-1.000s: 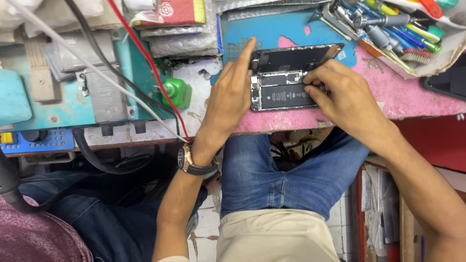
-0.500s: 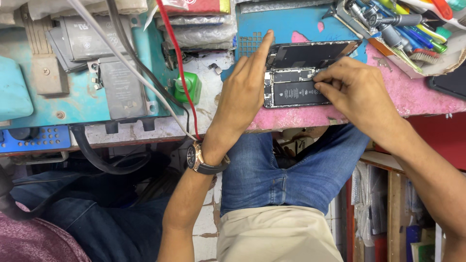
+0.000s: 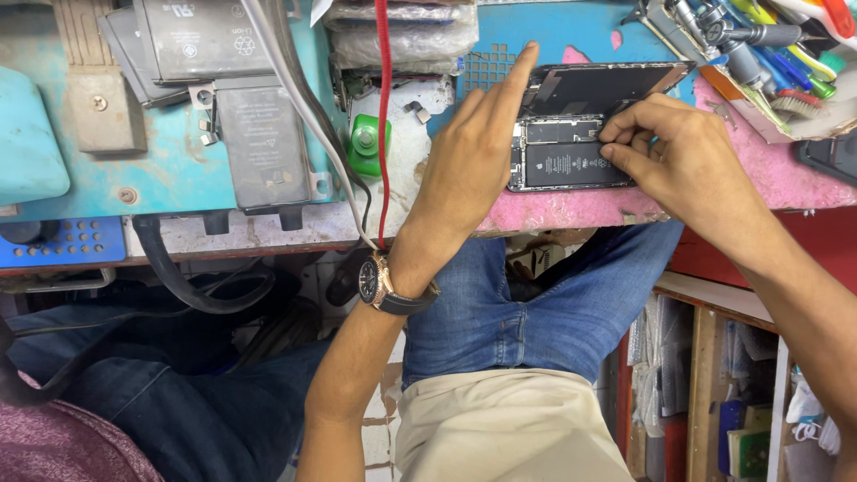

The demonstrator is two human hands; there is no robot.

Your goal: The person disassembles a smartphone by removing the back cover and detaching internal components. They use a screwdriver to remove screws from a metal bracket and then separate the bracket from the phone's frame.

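An opened smartphone (image 3: 571,147) lies on the pink work mat (image 3: 571,210), its black battery and boards exposed and its dark screen panel (image 3: 607,85) folded back above. My left hand (image 3: 473,165) rests on the phone's left edge, index finger stretched up along it; a watch sits on that wrist. My right hand (image 3: 678,152) has thumb and fingers pinched together over the right side of the phone's inside, near the top of the battery. Whether a small tool or part is in the pinch is hidden.
A heap of screwdrivers and tools (image 3: 759,45) lies at the upper right. Left of the phone are a green bottle cap (image 3: 364,143), red and grey cables (image 3: 384,116), loose batteries (image 3: 259,134) on a teal surface and a blue tray (image 3: 62,241). Shelves stand lower right.
The view has shifted and drawn closer to the bench. My left hand stays on the phone's left edge; my right hand's fingers have closed into a tighter pinch over the phone's inside.
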